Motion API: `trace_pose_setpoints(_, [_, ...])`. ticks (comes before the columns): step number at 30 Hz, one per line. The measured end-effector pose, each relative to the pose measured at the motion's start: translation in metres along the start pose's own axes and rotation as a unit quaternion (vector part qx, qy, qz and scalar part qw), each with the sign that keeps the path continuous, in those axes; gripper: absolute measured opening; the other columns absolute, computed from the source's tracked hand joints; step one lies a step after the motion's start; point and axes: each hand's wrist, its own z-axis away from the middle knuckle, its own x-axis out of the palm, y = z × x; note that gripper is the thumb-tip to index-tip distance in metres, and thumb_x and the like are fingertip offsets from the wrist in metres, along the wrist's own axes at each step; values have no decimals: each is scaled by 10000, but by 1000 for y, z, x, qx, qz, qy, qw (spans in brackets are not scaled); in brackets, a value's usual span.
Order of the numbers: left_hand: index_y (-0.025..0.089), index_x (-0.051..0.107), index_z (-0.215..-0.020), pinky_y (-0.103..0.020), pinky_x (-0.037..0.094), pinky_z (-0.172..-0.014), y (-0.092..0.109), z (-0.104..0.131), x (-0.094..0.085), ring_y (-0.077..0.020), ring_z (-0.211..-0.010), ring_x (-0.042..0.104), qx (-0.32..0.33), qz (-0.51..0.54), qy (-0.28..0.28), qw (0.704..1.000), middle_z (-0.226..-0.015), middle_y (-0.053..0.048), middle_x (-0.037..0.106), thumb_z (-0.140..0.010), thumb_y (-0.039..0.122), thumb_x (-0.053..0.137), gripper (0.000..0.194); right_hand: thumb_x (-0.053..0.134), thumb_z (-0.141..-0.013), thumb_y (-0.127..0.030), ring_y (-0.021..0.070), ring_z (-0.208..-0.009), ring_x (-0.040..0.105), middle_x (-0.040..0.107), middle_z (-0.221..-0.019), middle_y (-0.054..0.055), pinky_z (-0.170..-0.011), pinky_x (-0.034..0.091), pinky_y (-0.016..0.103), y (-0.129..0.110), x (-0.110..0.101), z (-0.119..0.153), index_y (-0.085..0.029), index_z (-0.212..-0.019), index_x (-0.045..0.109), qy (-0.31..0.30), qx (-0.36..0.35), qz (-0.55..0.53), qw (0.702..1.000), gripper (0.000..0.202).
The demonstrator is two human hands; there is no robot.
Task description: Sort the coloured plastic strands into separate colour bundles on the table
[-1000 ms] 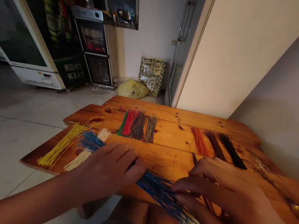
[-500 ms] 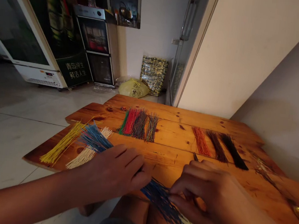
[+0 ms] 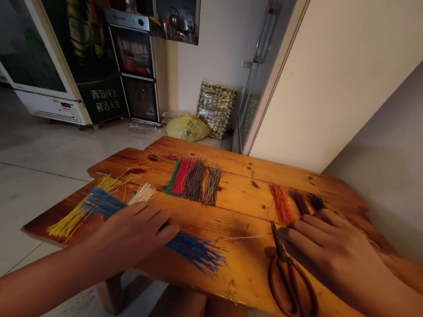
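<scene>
The left grip [image 3: 142,235] is hiding the middle of the blue bundle [image 3: 196,252], whose left end is showing blurred; together they are covering much of the cream bundle [image 3: 144,193]. The right grip [image 3: 328,245] is concealing the lower ends of the brown bundle [image 3: 299,202] and black bundle [image 3: 316,201]. A reddish thing [image 3: 172,157] is looking too tiny to identify

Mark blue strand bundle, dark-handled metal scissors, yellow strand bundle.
Blue strand bundle [image 3: 194,250], head view: fanned end.
Dark-handled metal scissors [image 3: 284,259], head view: pivot area.
Yellow strand bundle [image 3: 71,217], head view: lower strands.
</scene>
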Motion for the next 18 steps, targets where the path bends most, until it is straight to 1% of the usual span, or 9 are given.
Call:
trace_pose_setpoints(3, [218, 534, -846, -322, 339, -609, 3, 15, 17, -197, -668, 530, -33, 5, -11, 999, -755, -19, 587, -667, -38, 422, 332, 410, -905, -179, 153, -623, 456, 537, -638, -5, -643, 270, 326, 23, 19, 5, -186, -766, 533, -13, -15, 51, 998, 186])
trace_pose_setpoints(5, [226, 549, -845, -324, 346, -621, 6, 24, 25, -199, -677, 528, -57, 11, -13, 998, -757, -18, 584, -675, -40, 426, 339, 417, -907, -192, 148, -628, 458, 527, -636, -8, -654, 273, 324, 36, 31, 6, -186, -773, 534, -26, -12, 69, 997, 177])
trace_pose_setpoints(7, [229, 568, -834, -329, 355, -639, 7, 34, 29, -203, -685, 528, -85, 22, -23, 996, -745, -18, 578, -684, -42, 432, 338, 417, -909, -208, 142, -628, 457, 523, -639, -6, -670, 282, 319, 45, 43, 7, -185, -780, 535, -28, 1, 70, 997, 176])
trace_pose_setpoints(10, [233, 593, -843, -339, 373, -693, 7, 52, 32, -215, -727, 541, -116, 42, -30, 992, -754, -21, 584, -687, -50, 416, 369, 418, -910, -219, 137, -626, 460, 530, -643, -5, -689, 292, 313, 53, 58, 8, -185, -790, 534, -19, 25, 61, 998, 170])
trace_pose_setpoints(13, [241, 604, -854, -322, 385, -702, 7, 71, 38, -208, -742, 555, -124, 60, -1, 991, -779, -17, 601, -677, -51, 388, 405, 416, -908, -208, 135, -620, 467, 536, -636, -7, -694, 293, 311, 54, 67, 9, -183, -784, 529, -25, 29, 60, 997, 169])
trace_pose_setpoints(16, [249, 610, -863, -304, 407, -698, 9, 88, 46, -195, -727, 574, -125, 63, 38, 989, -796, -12, 622, -689, -19, 391, 387, 413, -905, -206, 133, -605, 465, 542, -635, -8, -692, 291, 311, 54, 72, 11, -181, -759, 519, -38, 30, 66, 997, 182])
trace_pose_setpoints(18, [250, 617, -869, -300, 430, -702, 13, 96, 49, -195, -734, 593, -137, 61, 48, 988, -823, -18, 641, -695, 1, 387, 382, 412, -904, -204, 131, -600, 467, 547, -634, -8, -689, 289, 310, 56, 75, 10, -181, -750, 522, -40, 29, 67, 997, 191])
